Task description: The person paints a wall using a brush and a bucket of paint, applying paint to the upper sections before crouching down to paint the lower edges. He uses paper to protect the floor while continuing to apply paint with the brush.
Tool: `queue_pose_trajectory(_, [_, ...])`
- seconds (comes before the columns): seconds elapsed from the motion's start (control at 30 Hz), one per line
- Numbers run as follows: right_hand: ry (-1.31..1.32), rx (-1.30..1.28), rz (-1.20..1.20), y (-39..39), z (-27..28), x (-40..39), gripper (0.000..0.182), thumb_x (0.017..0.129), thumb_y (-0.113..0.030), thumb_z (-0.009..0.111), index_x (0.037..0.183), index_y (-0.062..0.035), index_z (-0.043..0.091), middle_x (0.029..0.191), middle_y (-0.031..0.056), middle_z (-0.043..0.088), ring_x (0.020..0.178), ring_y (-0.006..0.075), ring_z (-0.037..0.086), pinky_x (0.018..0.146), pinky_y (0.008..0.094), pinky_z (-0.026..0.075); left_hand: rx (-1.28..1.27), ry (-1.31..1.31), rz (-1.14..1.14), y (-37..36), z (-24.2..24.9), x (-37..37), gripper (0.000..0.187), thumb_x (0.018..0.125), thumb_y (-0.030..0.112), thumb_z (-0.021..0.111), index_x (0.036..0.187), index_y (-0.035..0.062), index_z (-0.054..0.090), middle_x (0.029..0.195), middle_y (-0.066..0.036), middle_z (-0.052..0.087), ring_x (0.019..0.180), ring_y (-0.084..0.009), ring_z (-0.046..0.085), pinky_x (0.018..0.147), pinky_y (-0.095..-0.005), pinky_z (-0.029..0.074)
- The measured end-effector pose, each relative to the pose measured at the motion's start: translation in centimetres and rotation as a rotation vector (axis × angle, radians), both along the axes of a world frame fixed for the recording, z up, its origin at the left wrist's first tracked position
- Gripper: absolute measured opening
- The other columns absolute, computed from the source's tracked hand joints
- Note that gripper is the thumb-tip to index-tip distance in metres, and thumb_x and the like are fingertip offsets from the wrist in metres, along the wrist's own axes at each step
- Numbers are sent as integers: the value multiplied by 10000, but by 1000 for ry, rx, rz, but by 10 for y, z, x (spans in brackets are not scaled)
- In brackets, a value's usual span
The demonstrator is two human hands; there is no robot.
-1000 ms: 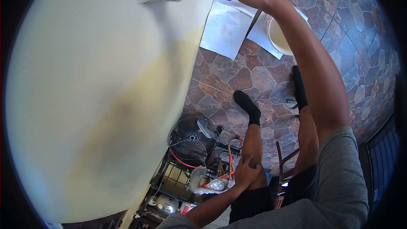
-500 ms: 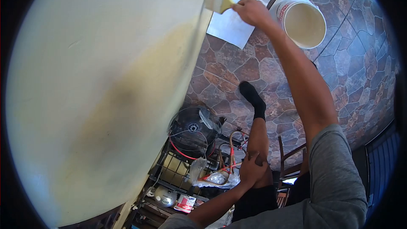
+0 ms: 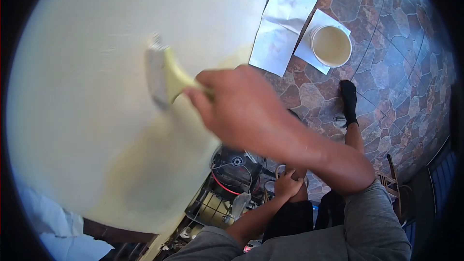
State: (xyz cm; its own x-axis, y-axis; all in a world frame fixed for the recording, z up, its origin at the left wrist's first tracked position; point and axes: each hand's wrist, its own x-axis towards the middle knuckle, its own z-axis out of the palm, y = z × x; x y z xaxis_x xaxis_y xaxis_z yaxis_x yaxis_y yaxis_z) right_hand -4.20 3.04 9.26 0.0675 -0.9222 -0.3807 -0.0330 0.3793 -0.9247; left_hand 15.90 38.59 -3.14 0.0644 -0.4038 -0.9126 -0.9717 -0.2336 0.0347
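Observation:
My right hand [image 3: 244,101] is closed round the handle of a wide paintbrush [image 3: 175,75] with a yellow-green handle. Its bristles are at a pale cream wall [image 3: 72,130] that fills the left side of the view. Motion blurs the brush, and my hand hides part of its handle. Below it, a yellower, shaded patch spreads over the wall. My left hand [image 3: 288,186] lies on my bent knee, its fingers partly hard to make out. A white bucket [image 3: 312,50] of cream-coloured paint [image 3: 332,44] stands on the floor at the upper right.
Sheets of white paper [image 3: 285,7] lie along the wall's foot and beneath the bucket. Close to the wall are a black round object [image 3: 232,164] and a wire rack [image 3: 212,205]. A wooden chair [image 3: 390,179] stands at the right on the stone-patterned floor [image 3: 372,72].
My right hand has brought the paintbrush left and down, from the wall's edge near the papers to its middle. My view has shifted, and one foot now appears farther right.

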Motion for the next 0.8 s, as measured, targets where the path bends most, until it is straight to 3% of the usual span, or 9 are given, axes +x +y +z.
queue_pose_trajectory(0.07, [-23, -90, 12, 6, 44, -3, 322, 955, -265, 597, 824, 19, 673, 648, 233, 623, 612, 416, 639, 608, 499, 508, 10, -11, 16, 1, 13, 6, 561, 800, 449, 676, 1260, 128, 653, 1226, -294, 611, 1063, -447, 638, 902, -495, 534])
queue_pose_trajectory(0.13, [-118, -160, 114, 14, 82, -6, 212, 884, -162, 570, 838, 16, 677, 743, 238, 661, 754, 422, 680, 725, 509, 541, -5, 41, 0, 6, 10, 14, 554, 801, 446, 678, 1254, 127, 656, 1212, -290, 617, 1053, -446, 640, 896, -496, 535])
queue_pose_trajectory(0.17, [-120, -182, 108, 19, 96, -6, 212, 884, -162, 570, 838, 16, 677, 743, 238, 661, 754, 422, 680, 725, 509, 541, -19, 67, -10, -48, -29, -9, 551, 802, 445, 679, 1251, 127, 658, 1205, -288, 620, 1049, -446, 642, 893, -497, 536])
queue_pose_trajectory(0.33, [-228, -471, 117, 21, 96, 17, 170, 861, -128, 558, 819, -13, 675, 736, 205, 668, 699, 381, 684, 690, 483, 543, -63, 107, -46, 37, -26, 7, 535, 804, 439, 685, 1237, 125, 666, 1170, -278, 635, 1025, -444, 649, 877, -500, 538])
queue_pose_trajectory(0.53, [-146, -219, 95, -6, -75, 39, 424, 935, -436, 613, 1055, -46, 729, 881, 220, 705, 850, 408, 676, 811, 471, 529, -45, 46, -51, 49, -10, 39, 498, 819, 409, 691, 1215, 108, 680, 1125, -274, 649, 983, -455, 656, 866, -497, 540])
queue_pose_trajectory(0.6, [-70, -213, 4, 2, -128, 39, 328, 974, -316, 624, 1026, -5, 718, 756, 186, 675, 685, 215, 640, 694, 387, 504, -59, 31, -53, 48, -6, 38, 502, 824, 397, 689, 1230, 104, 671, 1140, -281, 644, 1002, -458, 650, 878, -494, 537])
queue_pose_trajectory(0.67, [-14, -47, 29, 6, -173, 31, 434, 939, -417, 609, 1062, -19, 727, 930, 247, 700, 882, 391, 680, 820, 444, 517, -65, 25, -67, 41, -1, 35, 506, 829, 385, 687, 1245, 99, 662, 1154, -289, 639, 1022, -462, 644, 889, -490, 533])
queue_pose_trajectory(0.73, [95, 20, -9, 11, -225, 31, 393, 966, -343, 609, 1016, 35, 703, 809, 205, 689, 732, 272, 662, 732, 407, 499, 87, 40, -50, 32, 3, 39, 568, 838, 389, 689, 1338, 135, 604, 1327, -296, 554, 1138, -463, 602, 967, -482, 499])
queue_pose_trajectory(0.8, [231, -55, -73, 21, -281, 33, 406, 959, -349, 600, 1014, 39, 704, 835, 244, 686, 776, 368, 672, 751, 443, 496, 37, 49, -65, 38, -2, 49, 571, 835, 383, 688, 1342, 135, 600, 1324, -299, 551, 1130, -459, 606, 952, -483, 507])
